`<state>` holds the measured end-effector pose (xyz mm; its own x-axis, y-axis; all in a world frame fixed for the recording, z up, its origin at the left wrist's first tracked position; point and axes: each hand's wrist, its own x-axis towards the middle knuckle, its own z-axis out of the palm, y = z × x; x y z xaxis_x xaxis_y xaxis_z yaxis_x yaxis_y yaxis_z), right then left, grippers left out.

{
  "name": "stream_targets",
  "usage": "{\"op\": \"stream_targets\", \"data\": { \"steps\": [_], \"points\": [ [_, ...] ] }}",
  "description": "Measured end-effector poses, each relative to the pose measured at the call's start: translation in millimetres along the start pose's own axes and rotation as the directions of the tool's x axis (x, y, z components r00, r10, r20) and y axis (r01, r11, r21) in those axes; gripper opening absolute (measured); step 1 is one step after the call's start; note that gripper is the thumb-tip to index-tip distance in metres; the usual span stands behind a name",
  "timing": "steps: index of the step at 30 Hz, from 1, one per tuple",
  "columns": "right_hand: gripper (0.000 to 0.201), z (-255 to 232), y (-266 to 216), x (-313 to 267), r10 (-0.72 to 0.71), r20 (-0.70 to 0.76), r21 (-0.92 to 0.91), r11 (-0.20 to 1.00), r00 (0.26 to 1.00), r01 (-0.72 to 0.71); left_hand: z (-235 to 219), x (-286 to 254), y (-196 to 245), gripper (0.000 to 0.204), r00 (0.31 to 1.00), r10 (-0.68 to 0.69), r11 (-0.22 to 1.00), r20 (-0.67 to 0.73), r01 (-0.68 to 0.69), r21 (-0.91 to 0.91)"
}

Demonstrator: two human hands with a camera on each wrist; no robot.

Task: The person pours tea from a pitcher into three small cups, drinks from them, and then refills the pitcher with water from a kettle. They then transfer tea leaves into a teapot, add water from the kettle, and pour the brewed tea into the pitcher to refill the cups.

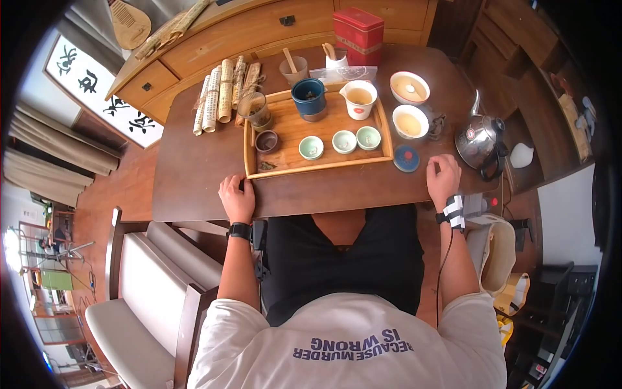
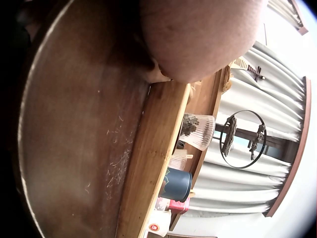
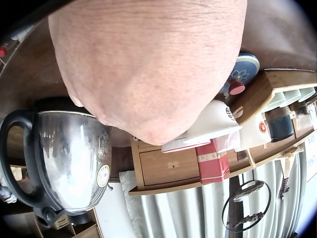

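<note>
My left hand [image 1: 237,198] rests on the table's front edge by the near left corner of a wooden tea tray [image 1: 324,170], fingers loosely curled and holding nothing. On the right, my right hand [image 1: 444,176] lies on the table, relaxed, between a blue lid [image 1: 406,158] and a steel kettle [image 1: 476,141]. Three pale green cups [image 1: 311,148] stand in the tray, with a small dark cup [image 1: 266,141], a ribbed glass [image 1: 254,110], a dark blue cup [image 1: 308,96] and a white pitcher [image 1: 358,104] of tea. In each wrist view, the back of the hand hides its fingers.
Two white bowls [image 1: 411,123] with pale liquid stand right of the tray. Bamboo scrolls [image 1: 225,91] lie at the back left. A red tin [image 1: 358,37] and a holder of wooden tools [image 1: 336,59] stand behind the tray. A chair [image 1: 149,279] is at the left.
</note>
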<state>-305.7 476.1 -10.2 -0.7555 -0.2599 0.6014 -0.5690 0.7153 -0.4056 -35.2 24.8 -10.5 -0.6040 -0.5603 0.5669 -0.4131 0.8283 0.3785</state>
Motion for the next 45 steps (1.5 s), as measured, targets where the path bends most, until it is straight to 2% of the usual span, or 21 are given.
{"op": "stream_targets", "data": {
  "steps": [23,45],
  "points": [
    [0.006,0.8,2.0,0.1,0.019,0.010,-0.021,1.000,1.000,-0.018,-1.3,0.3,0.9,0.010,0.999,-0.032,0.999,0.030,0.032,0.002],
    [0.006,0.3,2.1,0.5,0.017,0.001,-0.016,1.000,1.000,-0.017,-0.4,-0.8,0.6,0.009,1.000,-0.028,0.999,-0.010,0.027,-0.022]
  ]
}}
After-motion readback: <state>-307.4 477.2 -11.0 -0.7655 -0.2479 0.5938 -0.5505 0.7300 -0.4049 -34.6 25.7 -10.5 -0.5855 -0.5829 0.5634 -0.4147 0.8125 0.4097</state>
